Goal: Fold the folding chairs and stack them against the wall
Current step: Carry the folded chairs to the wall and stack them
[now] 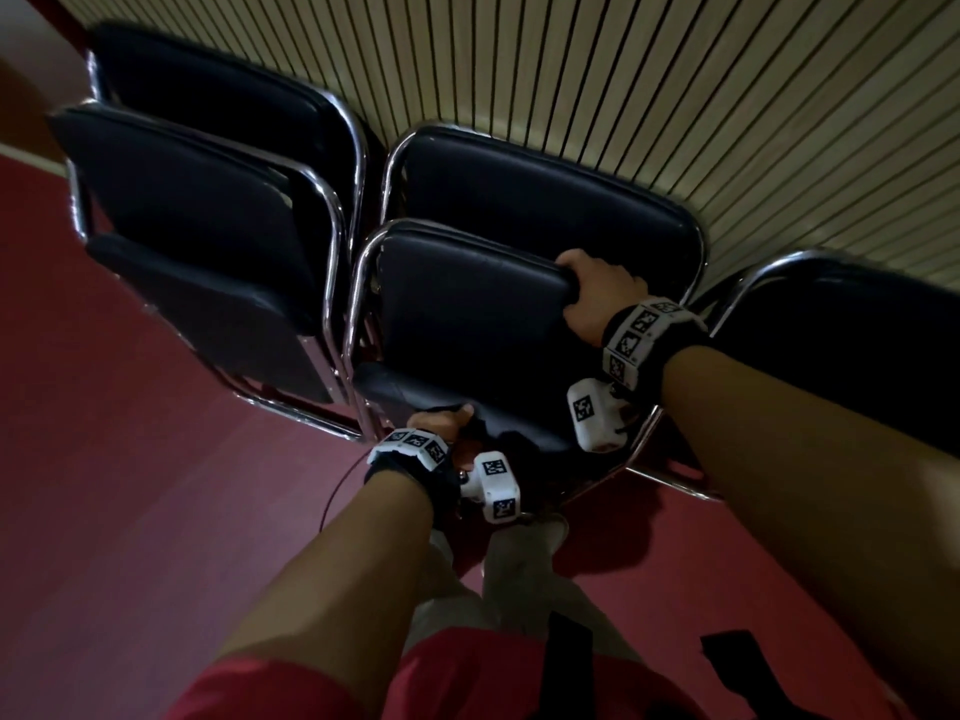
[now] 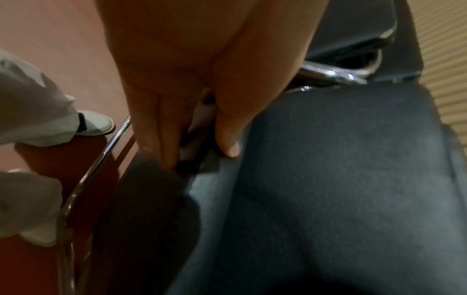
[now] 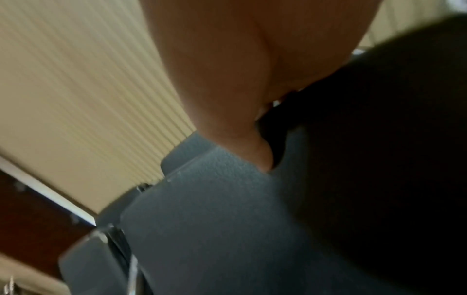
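Head view: both hands grip the folded chair (image 1: 467, 324) (left (image 1: 441, 420) low, right (image 1: 597, 298) high).

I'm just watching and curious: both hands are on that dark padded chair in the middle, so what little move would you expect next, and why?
Probably a short push, tipping the black padded chrome-framed folding chair flat against the folded one behind it. The right hand grips its backrest top, the left hand holds the raised seat edge, and it looks folded already, near the ribbed beige wall.

A hall or meeting room: folding chairs (image 1: 208, 210) stacked against a ribbed panel wall (image 1: 623, 85), red floor (image 1: 130, 485).
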### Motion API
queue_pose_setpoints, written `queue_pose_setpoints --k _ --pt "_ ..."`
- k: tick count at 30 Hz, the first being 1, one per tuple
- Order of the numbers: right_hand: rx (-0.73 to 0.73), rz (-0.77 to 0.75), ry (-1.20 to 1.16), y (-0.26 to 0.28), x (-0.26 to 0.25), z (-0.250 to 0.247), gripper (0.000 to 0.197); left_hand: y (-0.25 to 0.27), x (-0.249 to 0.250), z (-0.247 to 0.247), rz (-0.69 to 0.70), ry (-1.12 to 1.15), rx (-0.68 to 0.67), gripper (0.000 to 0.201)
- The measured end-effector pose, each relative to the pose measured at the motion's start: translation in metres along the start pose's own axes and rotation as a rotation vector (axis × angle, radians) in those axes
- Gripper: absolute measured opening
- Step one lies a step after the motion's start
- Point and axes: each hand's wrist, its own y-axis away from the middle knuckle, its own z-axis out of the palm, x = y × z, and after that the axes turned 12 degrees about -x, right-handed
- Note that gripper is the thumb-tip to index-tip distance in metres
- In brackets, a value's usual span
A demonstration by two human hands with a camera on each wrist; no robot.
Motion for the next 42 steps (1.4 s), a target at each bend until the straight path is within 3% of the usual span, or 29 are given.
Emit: queue_pose_setpoints --k 3,7,12,23,29,35,38,42 --pt "0.056 -0.042 -0.004 0.002 0.007 0.000 0.057 0.004 0.017 0.012 0.023 -0.087 0.049 0.043" --pt "0.131 -0.085 -0.004 -0.003 0.015 0.002 0.058 -0.003 0.044 0.021 0.021 -0.315 0.136 0.044" --pt "0.152 -0.118 0.029 -0.016 0.023 0.000 0.060 -0.017 0.052 0.027 0.074 -0.207 0.069 0.056" --pt "0.200 -0.100 0.021 -0.025 0.025 0.004 0.064 -0.025 0.067 0.023 0.059 -0.224 0.021 0.058" --pt "0.209 -0.091 -0.020 -0.019 0.023 0.004 0.063 -0.021 0.066 0.021 0.069 -0.223 -0.045 0.026" --pt "0.303 -0.001 -0.273 0.015 0.013 0.017 0.063 -0.006 0.066 0.020 0.050 -0.353 -0.124 0.029" --pt "0.393 -0.006 -0.531 0.047 0.002 0.029 0.060 0.012 0.077 0.012 0.038 -0.444 -0.195 0.024" --pt "0.467 0.116 -0.752 0.077 -0.021 0.039 0.055 0.047 0.103 0.002 0.075 -0.512 -0.241 0.014"
